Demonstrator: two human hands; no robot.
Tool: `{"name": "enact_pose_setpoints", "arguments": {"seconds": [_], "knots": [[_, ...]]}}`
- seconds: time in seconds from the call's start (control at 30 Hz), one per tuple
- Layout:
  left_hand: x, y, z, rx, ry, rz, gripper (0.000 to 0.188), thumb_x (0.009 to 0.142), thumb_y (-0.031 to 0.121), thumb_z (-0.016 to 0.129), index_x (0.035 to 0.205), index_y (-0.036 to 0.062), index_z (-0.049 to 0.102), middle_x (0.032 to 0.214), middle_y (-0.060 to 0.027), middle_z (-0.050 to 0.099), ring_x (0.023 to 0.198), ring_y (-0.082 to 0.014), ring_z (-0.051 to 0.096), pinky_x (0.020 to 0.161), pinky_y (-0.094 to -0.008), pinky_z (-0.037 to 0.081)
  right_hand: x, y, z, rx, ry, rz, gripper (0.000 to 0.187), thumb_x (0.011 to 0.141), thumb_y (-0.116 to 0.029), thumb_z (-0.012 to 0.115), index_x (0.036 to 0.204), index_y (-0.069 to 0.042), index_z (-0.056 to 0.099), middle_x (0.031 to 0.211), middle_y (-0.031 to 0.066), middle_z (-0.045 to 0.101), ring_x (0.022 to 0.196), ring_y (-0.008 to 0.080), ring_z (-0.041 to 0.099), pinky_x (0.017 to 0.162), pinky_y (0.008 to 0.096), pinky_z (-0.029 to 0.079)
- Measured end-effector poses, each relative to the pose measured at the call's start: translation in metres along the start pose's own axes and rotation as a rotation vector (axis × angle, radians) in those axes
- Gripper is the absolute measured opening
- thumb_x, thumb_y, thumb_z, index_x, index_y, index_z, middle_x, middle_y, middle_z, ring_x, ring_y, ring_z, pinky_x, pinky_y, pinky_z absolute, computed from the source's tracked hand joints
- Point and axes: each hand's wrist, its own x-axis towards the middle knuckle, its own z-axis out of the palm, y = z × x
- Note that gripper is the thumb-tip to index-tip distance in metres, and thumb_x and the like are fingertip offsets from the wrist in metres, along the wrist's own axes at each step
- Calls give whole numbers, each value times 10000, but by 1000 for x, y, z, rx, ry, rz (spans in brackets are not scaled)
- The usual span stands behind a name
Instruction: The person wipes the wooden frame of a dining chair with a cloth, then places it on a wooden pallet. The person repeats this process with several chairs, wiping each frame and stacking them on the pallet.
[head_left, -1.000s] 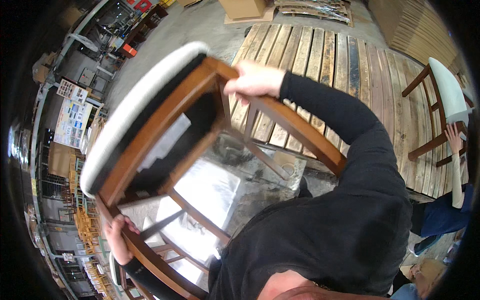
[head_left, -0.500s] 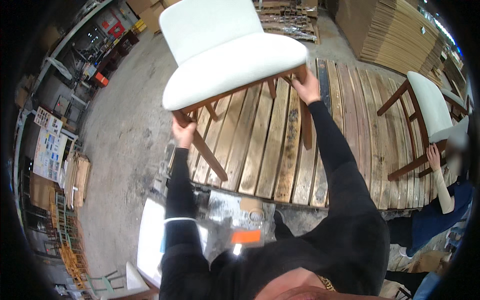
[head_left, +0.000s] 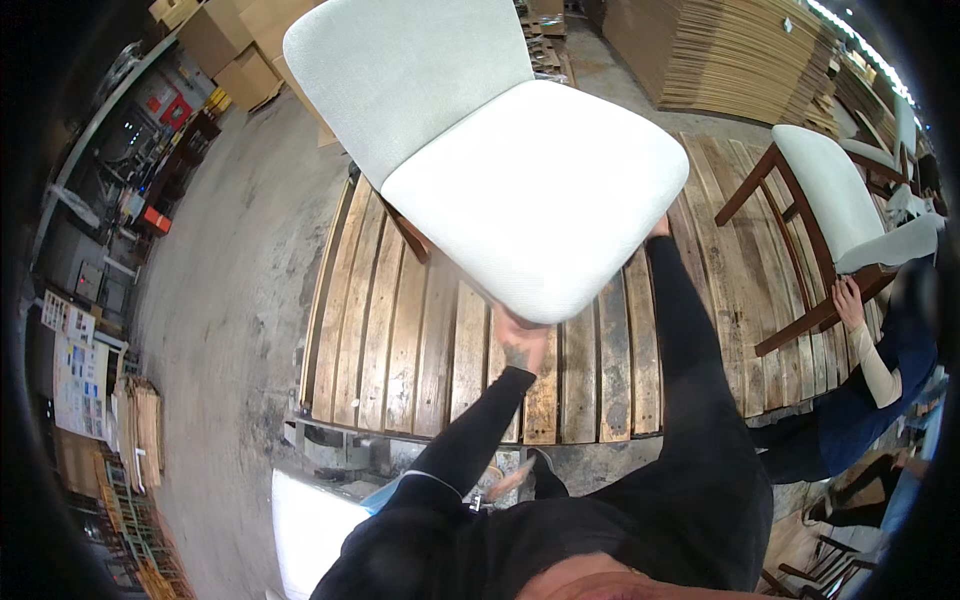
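A chair with white upholstery on its seat and back is above the slatted wooden platform, one brown wooden leg showing at its left. Its seat faces up toward me. Under the seat's near corner, my left hand is closed on the chair, the fingers hidden by the seat. My right hand reaches to the right side of the same chair; only a bit of it shows past the seat edge, and its grip at the frame is mostly covered.
At the right, a co-worker's hand touches another white chair on the platform. A tall stack of flat cardboard stands behind. Cardboard boxes are at the back left. Below my left arm is a white padded piece.
The chair has turned, bringing its near corner round toward me and its seat into fuller view. My left hand has moved right with it; my right hand is now mostly hidden behind the seat.
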Motion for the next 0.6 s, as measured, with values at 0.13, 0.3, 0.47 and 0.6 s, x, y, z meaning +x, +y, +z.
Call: {"name": "enact_pose_setpoints", "arguments": {"seconds": [0.13,0.3,0.47,0.6], "knots": [[28,23,-32,467,-748,-26,692,793,-2,713,1416,-23,412,1367,-218,525,1332,-318,496,1114,-468,446,-138,-74,10,914,209,507,640,1054,-509,380,1497,-48,384,1460,141,497,1313,268,507,1055,422,446],[165,33,-105,-612,-9,-670,858,926,403,580,1511,-92,195,1439,-297,393,1333,-389,441,1142,-590,306,-217,-137,56,786,302,116,784,1035,-474,452,1603,-82,79,1612,136,249,1459,275,301,1189,424,265],[230,13,-77,-780,-155,-709,1040,797,717,660,1539,90,288,1562,-203,297,1418,-428,307,1140,-661,229,-196,-137,80,685,468,161,907,942,-314,646,1606,-74,77,1609,154,233,1450,269,278,1188,393,233],[218,18,-65,-918,-176,-685,875,858,672,612,1487,99,410,1503,-115,446,1339,-329,436,1094,-547,363,-205,-141,72,675,361,122,948,913,-298,659,1601,-48,57,1602,174,242,1457,263,262,1193,384,211]]}}
